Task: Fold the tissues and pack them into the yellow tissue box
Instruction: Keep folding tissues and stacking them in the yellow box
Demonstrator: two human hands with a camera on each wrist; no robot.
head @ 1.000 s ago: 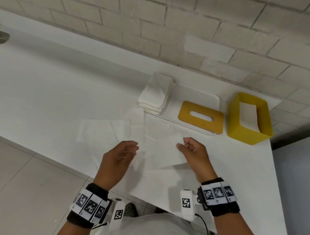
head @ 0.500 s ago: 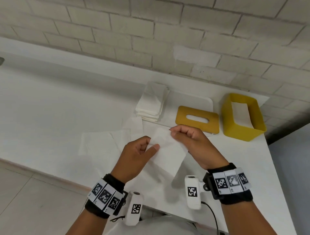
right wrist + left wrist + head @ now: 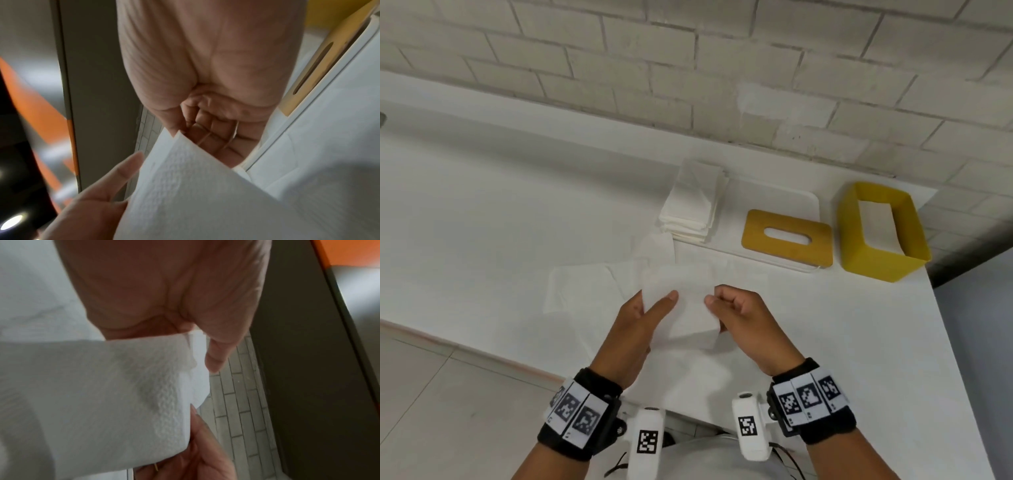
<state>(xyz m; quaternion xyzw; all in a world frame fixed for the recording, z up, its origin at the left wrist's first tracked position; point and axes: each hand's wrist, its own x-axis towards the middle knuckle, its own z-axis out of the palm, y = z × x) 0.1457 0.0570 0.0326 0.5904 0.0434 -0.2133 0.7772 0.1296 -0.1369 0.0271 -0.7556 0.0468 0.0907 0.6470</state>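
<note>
Over the table's near edge both hands hold one white tissue (image 3: 685, 315) between them. My left hand (image 3: 654, 308) pinches its left side, thumb on top and fingers beneath. My right hand (image 3: 726, 305) pinches the right edge with curled fingers. In the left wrist view the tissue (image 3: 102, 394) curves under my palm. The right wrist view shows a corner of the tissue (image 3: 205, 194) at my right hand's fingertips (image 3: 201, 133). The open yellow tissue box (image 3: 873, 260) stands at the far right, with a white sheet inside. Its yellow slotted lid (image 3: 756, 236) lies left of it.
A stack of folded tissues (image 3: 691, 212) sits on a white tray (image 3: 774, 192) by the brick wall, and the lid lies on the same tray. Loose flat tissues (image 3: 582, 287) lie on the table left of my hands. The table ends just right of the box.
Both hands lifted one tissue off the table and drew closer together. It was raised by its top edge half a second ago and is now held lower between them.
</note>
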